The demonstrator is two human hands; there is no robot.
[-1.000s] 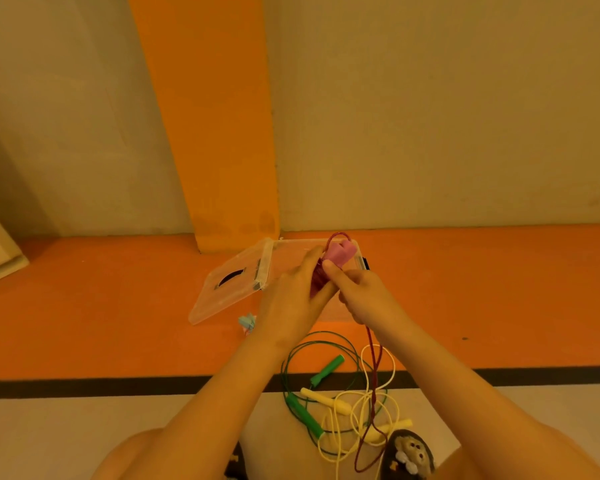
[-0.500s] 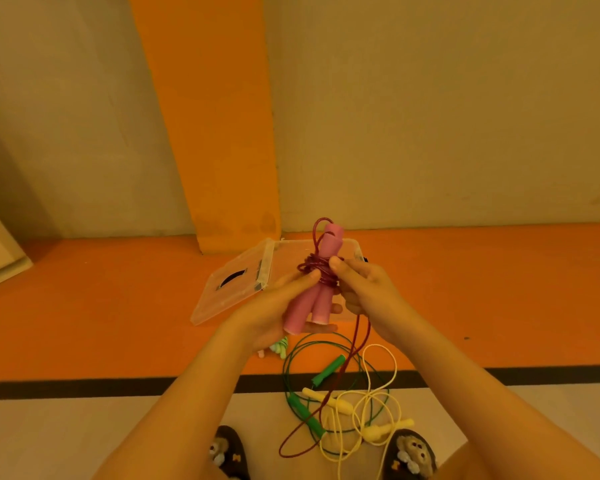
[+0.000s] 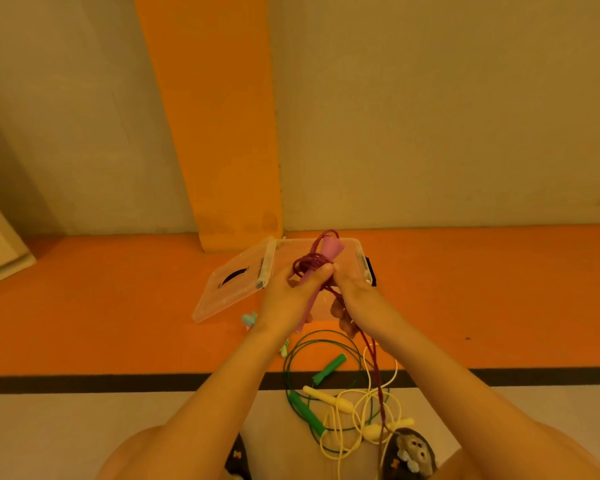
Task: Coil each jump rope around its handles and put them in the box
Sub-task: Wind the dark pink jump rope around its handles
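Since half a second ago, the loose red loop has lifted off the floor and the wraps on the handles have thickened. Now the left hand [image 3: 288, 299] clasps the pink handles [image 3: 332, 249] together, thumb pressed over the coil [image 3: 310, 266]. The right hand [image 3: 355, 292] sits just beside it and seems to pinch the cord [image 3: 374, 372], though its fingers are partly hidden. All of this is held in the air above the open box [image 3: 362, 261].

To wind well, the left thumb should pin each turn while the right hand feeds the cord under light tension. Turns laid side by side would be less likely to slip off the handle ends.

The tail hangs down across the green rope [image 3: 328, 368] and yellow rope [image 3: 329, 399], which lie tangled on the floor near a slipper [image 3: 411, 452]. It could snag them as it rises. The lid [image 3: 229, 289] lies open to the left, and a small blue object [image 3: 249, 318] sits near it.
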